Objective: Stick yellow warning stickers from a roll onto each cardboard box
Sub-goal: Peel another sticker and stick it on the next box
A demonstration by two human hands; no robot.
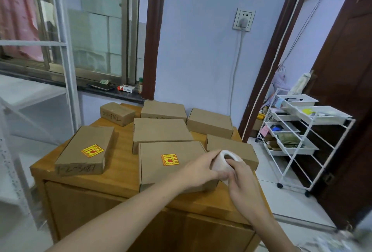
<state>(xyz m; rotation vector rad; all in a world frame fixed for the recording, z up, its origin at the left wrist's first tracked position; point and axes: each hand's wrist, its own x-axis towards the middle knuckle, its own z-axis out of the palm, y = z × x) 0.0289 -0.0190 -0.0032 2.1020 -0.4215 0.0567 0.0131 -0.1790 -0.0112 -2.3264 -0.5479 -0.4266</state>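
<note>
Over the nearest box [173,163], both hands apparently grip roll [225,161], core facing up.

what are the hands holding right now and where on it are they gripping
Both hands hold the white sticker roll: the left hand wraps its outer side, the right hand pinches its lower edge.

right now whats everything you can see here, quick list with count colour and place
cardboard boxes: seven, brown, on the cabinet top
yellow stickers: two, one each on the two nearest boxes, left and middle
sticker roll: one, white, held over the near right boxes
wooden cabinet: one, orange-brown, centre
wall socket: one, white, plug in it, on the lilac wall
wire trolley: one, white, right, trays filled
windowsill: dark, small items on it
left hand: on the roll
right hand: on the roll
</note>
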